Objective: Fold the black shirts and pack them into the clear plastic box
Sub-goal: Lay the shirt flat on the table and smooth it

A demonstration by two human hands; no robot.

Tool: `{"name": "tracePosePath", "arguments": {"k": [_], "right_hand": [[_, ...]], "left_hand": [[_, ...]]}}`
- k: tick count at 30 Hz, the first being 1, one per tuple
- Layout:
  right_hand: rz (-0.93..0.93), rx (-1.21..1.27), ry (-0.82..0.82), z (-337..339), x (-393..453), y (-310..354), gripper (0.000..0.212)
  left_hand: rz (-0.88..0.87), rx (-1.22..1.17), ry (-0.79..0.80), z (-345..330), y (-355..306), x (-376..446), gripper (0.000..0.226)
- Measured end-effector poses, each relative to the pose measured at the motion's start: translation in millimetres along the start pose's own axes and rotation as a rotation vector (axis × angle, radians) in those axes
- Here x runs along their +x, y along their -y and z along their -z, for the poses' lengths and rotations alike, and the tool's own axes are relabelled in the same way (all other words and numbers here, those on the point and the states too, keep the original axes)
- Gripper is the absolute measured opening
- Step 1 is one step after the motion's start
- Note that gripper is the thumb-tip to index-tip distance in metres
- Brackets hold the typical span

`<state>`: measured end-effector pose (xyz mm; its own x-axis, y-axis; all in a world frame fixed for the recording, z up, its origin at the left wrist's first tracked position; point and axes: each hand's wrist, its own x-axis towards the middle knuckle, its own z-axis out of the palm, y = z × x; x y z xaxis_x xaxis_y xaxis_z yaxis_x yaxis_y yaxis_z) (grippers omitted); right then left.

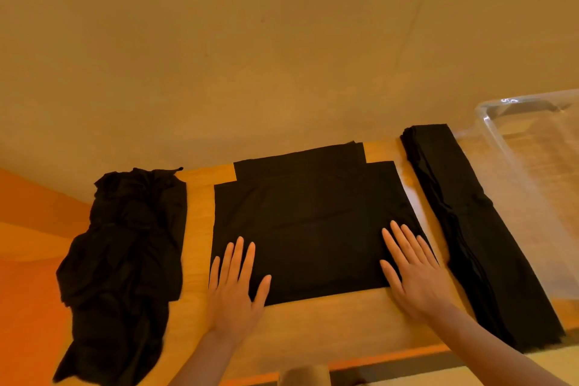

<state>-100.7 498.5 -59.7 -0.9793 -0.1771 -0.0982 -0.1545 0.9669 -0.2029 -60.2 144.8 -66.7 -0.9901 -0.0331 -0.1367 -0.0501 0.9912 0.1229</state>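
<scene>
At the far left of the wooden table (329,332) lies a crumpled heap of black shirts (125,260), unfolded and bunched, running from near the back edge down toward the front edge, where a corner of cloth hangs past the wood. Just beside it to the right, with a strip of bare wood between, a partly folded black shirt (310,222) lies flat in the middle of the table — a wide rectangle with a narrower band of the same cloth showing past its far edge.

The left hand (235,288) rests palm-down on the near left corner of this shirt, its fingers straight and slightly spread, the heel of the hand on the bare wood. The right hand (413,273) lies the same way on the near right corner, fingers straight and fanned toward the far side, gripping nothing.

Right of that hand sits a stack of folded black shirts (470,235), long and narrow, stretching from the back edge of the table to the front — how many pieces it holds cannot be told, as the layers merge in the dark cloth. Its right side touches or nearly touches the clear plastic box (488,122), which stands at the far right, partly cut off by the frame. No black cloth shows through its walls. Behind the table rises a plain tan wall (282,41).
</scene>
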Motion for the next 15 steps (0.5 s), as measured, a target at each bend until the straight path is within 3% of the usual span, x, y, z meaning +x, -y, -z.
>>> {"name": "tracePosePath", "arguments": {"k": [9, 15], "right_hand": [[0.033, -0.02, 0.023, -9.6, -99.5, -5.4, 0.067], [0.004, 0.005, 0.047, -6.1, -138.3, -21.0, 0.075]], "left_hand": [[0.058, 0.019, 0.03, -14.2, -9.7, -108.9, 0.071], [0.068, -0.009, 0.031, -18.0, -12.6, -139.5, 0.073]]}}
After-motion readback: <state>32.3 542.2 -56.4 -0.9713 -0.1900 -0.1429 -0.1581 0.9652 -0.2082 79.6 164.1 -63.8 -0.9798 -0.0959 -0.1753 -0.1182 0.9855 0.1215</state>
